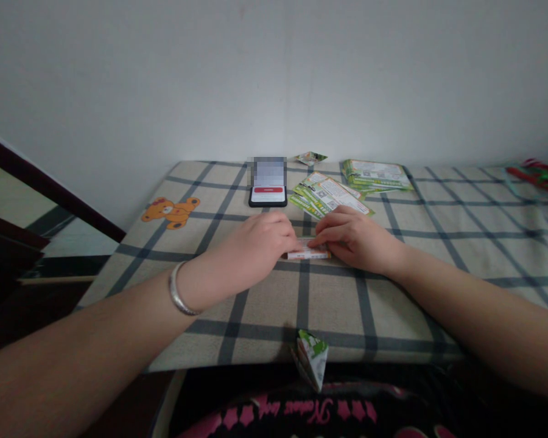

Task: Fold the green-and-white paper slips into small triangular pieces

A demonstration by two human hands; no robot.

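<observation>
Checked tablecloth (pixel 265 307) — black phone (pixel 267 196), stacked green leaflets (pixel 331 193), folded paper strip (pixel 308 254), small folded scrap (pixel 310 158)

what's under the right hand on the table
The right hand rests on a folded paper strip on the checked tablecloth; the strip's end beneath the fingers is hidden.

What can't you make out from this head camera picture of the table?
Head view:
The folded paper strip: mostly hidden by the left hand and right hand.
The phone screen: top blurred into pixels.
The green leaflets: print too small to read.
The red and green strands: cut off by the right edge.
</observation>
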